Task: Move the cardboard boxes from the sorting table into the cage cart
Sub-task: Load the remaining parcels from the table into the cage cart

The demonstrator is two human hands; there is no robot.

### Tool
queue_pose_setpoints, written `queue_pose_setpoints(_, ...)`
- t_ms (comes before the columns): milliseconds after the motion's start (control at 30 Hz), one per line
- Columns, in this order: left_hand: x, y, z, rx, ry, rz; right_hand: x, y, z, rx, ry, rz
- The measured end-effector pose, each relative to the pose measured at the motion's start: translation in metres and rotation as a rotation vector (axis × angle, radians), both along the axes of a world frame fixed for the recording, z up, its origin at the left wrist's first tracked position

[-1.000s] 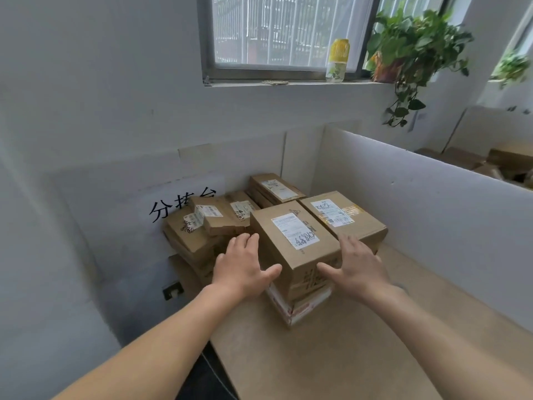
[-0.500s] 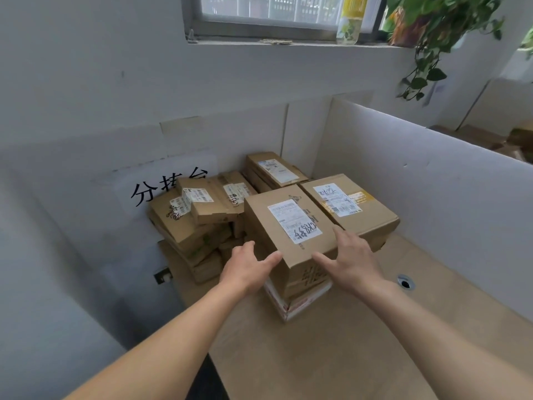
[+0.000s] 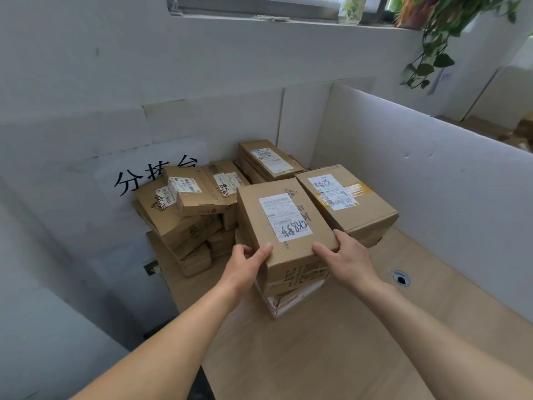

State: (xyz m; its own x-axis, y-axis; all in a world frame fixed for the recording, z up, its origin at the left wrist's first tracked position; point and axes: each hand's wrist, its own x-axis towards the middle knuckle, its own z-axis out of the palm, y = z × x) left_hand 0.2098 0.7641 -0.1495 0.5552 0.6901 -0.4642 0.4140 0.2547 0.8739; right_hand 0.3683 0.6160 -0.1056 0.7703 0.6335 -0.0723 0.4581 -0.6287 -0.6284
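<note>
1. gripping the front cardboard box [image 3: 285, 226] at its near corners, the left hand [image 3: 245, 269] is curling round the left edge with its thumb on top, and the right hand [image 3: 346, 261] is clasping the right edge likewise.
2. the box is sitting on a taped box [image 3: 291, 301] on the sorting table [image 3: 317, 356], label facing up.
3. a second labelled box [image 3: 346, 200] is lying just beside it on the right.
4. a heap of smaller boxes [image 3: 184, 217] is leaning at the back left, below a paper sign [image 3: 129, 180].
5. a white partition [image 3: 432, 197] is standing along the table's right side, with a round hole [image 3: 401, 278] in the tabletop near it.
</note>
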Motion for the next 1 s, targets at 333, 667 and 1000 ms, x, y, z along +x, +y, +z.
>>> queue_pose_setpoints(333,-0.001,-0.014,-0.011,-0.300,-0.226,0.103,0.003,-0.006,-0.016,0.119,0.099,-0.005)
queue_pose_setpoints(667,-0.020,-0.028,-0.009,-0.212,-0.262,0.104,-0.011,-0.022,-0.021,0.183,0.116,0.042)
queue_pose_setpoints(1000,-0.046,-0.058,0.007,-0.142,-0.301,0.097,-0.014,-0.043,-0.010,0.210,0.208,0.088)
